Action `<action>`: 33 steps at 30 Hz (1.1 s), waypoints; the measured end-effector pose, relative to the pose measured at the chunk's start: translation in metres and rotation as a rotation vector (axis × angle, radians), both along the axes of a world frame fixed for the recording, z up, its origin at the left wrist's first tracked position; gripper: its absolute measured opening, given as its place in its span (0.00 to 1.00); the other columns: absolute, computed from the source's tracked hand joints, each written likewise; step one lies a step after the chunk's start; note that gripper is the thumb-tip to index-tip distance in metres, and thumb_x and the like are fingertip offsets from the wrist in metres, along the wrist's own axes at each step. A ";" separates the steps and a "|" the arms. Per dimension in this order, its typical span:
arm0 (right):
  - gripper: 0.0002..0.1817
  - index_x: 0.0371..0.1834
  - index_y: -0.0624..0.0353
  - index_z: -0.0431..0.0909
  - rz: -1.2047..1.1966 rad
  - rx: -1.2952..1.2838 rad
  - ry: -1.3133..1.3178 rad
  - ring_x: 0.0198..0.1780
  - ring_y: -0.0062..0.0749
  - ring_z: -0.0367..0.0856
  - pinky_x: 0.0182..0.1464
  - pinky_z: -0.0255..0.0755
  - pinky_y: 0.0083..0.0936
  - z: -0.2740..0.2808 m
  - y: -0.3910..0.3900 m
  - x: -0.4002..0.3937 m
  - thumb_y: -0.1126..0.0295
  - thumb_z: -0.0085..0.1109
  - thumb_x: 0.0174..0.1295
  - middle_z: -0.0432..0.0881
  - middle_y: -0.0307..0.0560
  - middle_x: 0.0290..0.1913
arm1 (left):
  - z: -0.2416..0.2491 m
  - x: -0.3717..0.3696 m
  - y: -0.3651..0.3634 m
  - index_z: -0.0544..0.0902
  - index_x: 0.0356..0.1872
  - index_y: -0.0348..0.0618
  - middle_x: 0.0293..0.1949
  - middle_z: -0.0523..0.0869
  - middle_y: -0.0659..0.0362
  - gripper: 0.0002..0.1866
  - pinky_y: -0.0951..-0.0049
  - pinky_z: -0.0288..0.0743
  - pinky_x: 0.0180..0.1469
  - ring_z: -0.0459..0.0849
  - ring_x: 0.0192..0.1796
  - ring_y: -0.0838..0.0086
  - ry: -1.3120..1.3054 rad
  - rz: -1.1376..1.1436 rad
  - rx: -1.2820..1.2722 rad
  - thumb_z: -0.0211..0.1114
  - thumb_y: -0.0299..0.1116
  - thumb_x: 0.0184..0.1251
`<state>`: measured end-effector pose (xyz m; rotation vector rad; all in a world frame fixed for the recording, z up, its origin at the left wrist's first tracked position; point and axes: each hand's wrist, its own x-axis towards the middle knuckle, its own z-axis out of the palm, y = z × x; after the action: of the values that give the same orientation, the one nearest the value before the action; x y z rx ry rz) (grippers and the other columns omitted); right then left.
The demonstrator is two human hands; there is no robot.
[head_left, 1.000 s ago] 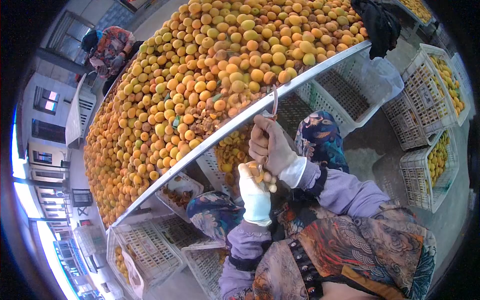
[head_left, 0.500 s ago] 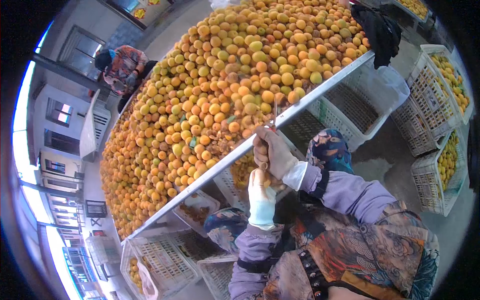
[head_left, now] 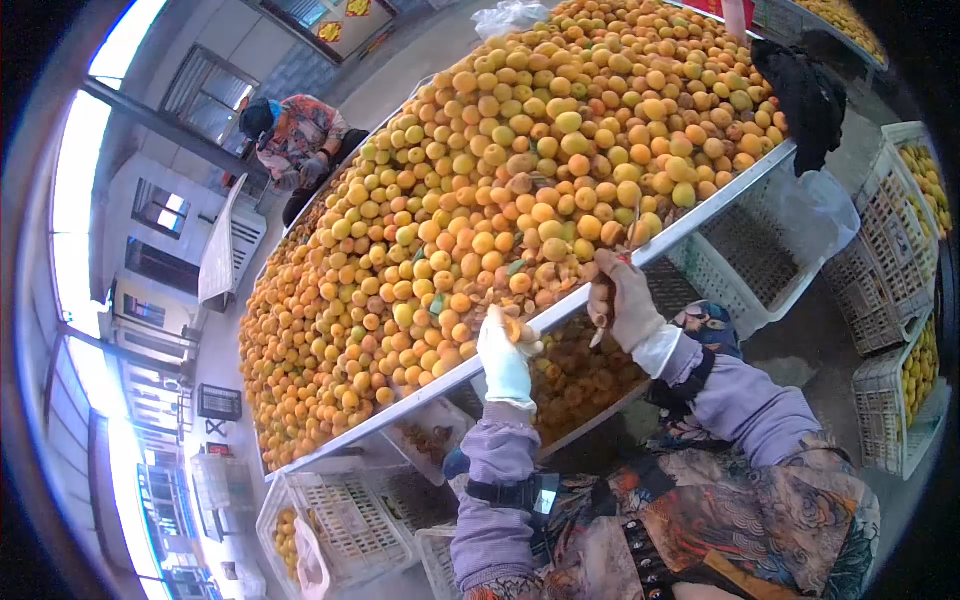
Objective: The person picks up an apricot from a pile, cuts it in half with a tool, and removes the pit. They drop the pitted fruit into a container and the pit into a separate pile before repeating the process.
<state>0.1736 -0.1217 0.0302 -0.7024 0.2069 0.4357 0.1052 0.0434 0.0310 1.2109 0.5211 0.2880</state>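
“Apricots (head_left: 470, 215), by the look of them, heaped all over that desk (head_left: 562, 310). Going by the head view, what are the two hands at?”

“Left hand (head_left: 508, 350), in a white glove (head_left: 506, 385), seems curled round a piece of fruit (head_left: 514, 328) at the desk's near edge. Right hand (head_left: 625, 305) is closed on a thin tool (head_left: 635, 222) that points up toward the heap. What sort of tip it has, I can't tell.”

“How would you handle it well?”

“I'd pinch the fruit lightly, since ripe flesh likely squashes, and turn the tool's tip away from the gloved fingers. I'd also work right above the container (head_left: 590, 425) of orange pieces (head_left: 585, 385), just below that edge, so anything dropped lands inside.”
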 end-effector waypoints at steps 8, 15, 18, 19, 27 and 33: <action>0.10 0.30 0.57 0.72 0.376 -0.236 -0.109 0.10 0.21 0.61 0.11 0.55 0.20 -0.001 0.001 -0.010 0.63 0.53 0.64 0.65 0.35 0.13 | 0.000 -0.053 -0.008 0.79 0.46 0.41 0.38 0.83 0.54 0.13 0.72 0.75 0.46 0.82 0.43 0.72 0.123 -0.161 0.914 0.61 0.34 0.63; 0.12 0.39 0.59 0.74 0.585 -0.428 -0.265 0.17 0.15 0.66 0.18 0.60 0.15 -0.004 0.008 -0.022 0.62 0.59 0.61 0.70 0.32 0.21 | -0.016 -0.058 0.096 0.79 0.46 0.34 0.42 0.83 0.51 0.15 0.69 0.74 0.52 0.82 0.46 0.66 0.177 0.230 1.082 0.63 0.32 0.60; 0.14 0.43 0.60 0.74 0.589 -0.434 -0.279 0.21 0.13 0.65 0.22 0.61 0.13 0.000 0.011 -0.027 0.62 0.61 0.60 0.70 0.29 0.23 | -0.005 -0.039 0.104 0.78 0.48 0.36 0.44 0.83 0.51 0.16 0.69 0.73 0.52 0.81 0.47 0.65 0.123 0.241 1.103 0.62 0.32 0.60; 0.14 0.44 0.60 0.74 0.603 -0.412 -0.291 0.22 0.12 0.64 0.23 0.61 0.13 -0.001 0.012 -0.028 0.63 0.61 0.61 0.70 0.28 0.24 | 0.000 -0.029 0.105 0.77 0.49 0.36 0.45 0.82 0.50 0.17 0.69 0.72 0.53 0.81 0.48 0.66 0.174 0.207 1.125 0.62 0.33 0.61; 0.15 0.46 0.61 0.73 0.663 -0.557 -0.492 0.26 0.12 0.64 0.28 0.62 0.12 -0.039 0.021 -0.031 0.65 0.60 0.61 0.69 0.29 0.26 | -0.017 0.020 0.119 0.75 0.51 0.38 0.45 0.82 0.48 0.23 0.67 0.73 0.52 0.82 0.48 0.60 0.582 0.153 1.394 0.65 0.40 0.57; 0.16 0.48 0.59 0.72 0.701 -0.477 -0.341 0.22 0.13 0.64 0.23 0.61 0.14 -0.025 0.013 -0.031 0.61 0.58 0.63 0.69 0.29 0.23 | -0.019 0.002 0.132 0.73 0.53 0.33 0.50 0.78 0.54 0.20 0.72 0.72 0.54 0.78 0.50 0.69 0.001 0.219 0.658 0.62 0.28 0.60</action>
<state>0.1431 -0.1083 0.0053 -1.3101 -0.2836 0.9386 0.1070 0.1756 0.0125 1.7907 0.5813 0.6818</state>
